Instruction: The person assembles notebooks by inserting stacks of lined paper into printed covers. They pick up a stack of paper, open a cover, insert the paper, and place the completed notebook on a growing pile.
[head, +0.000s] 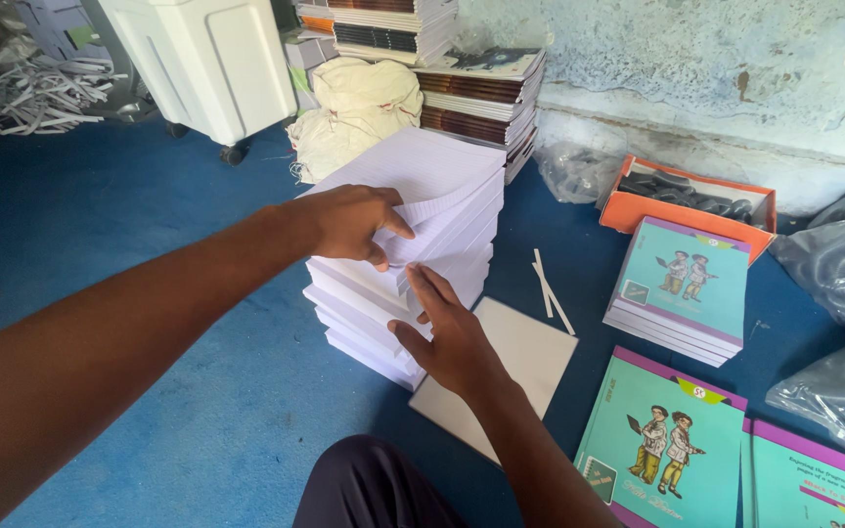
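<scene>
Left hand (349,220): fingers curled and clamped on the edge of the top sheets, thumb on top, lifting a thin bundle off the tall stack of white ruled paper (413,244). Right hand (447,332): fingers straight and held together, pressed flat against the near side of the same stack, thumb spread toward 8 o'clock. Stack standing on the blue floor (149,293) in the middle of the view, its layers a little shifted against each other. Just under the right hand, at 5 o'clock from the stack, a flat white board (525,357) lying on the floor. At 3 o'clock, two thin white strips (550,288), then a small pile of teal notebooks with purple edges (682,284); more teal covers (662,445) at 4 o'clock. Behind them, an orange box (687,200) with dark parts inside. At 12 o'clock, a cream cloth bundle (359,108) and piles of bound books (481,98) against the wall. At 11 o'clock, a white wheeled cabinet (202,59); at 10 o'clock, a heap of paper trimmings (22,93).
</scene>
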